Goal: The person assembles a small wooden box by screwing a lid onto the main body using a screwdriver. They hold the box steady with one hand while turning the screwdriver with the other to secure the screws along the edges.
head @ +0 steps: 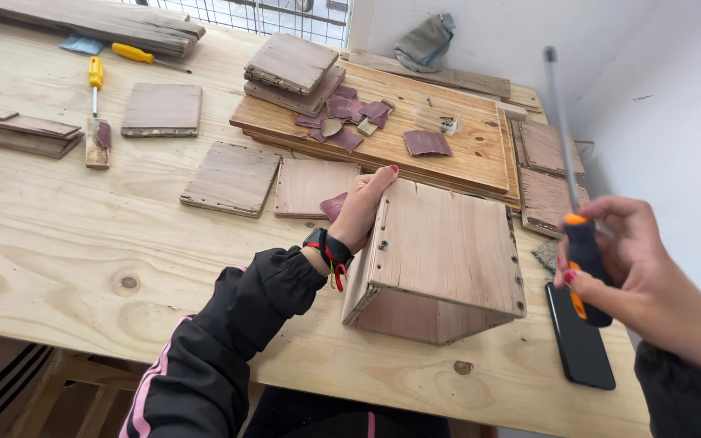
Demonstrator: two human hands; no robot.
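My left hand (360, 212) presses flat against the box (440, 259), fingers together on its 9 o'clock side, mid-table. My right hand (622, 264) grips the screwdriver (571, 174) at 3 o'clock, shaft up — I judge the box could slide under one-handed bracing, or the tip slip toward the phone (582, 345).

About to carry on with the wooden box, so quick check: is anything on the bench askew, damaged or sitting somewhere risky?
The black phone lies flat by the bench's near edge, right under the right hand holding the screwdriver. The sandpaper scraps are scattered loosely on the board stack. The box, steadied by the left hand, looks intact.
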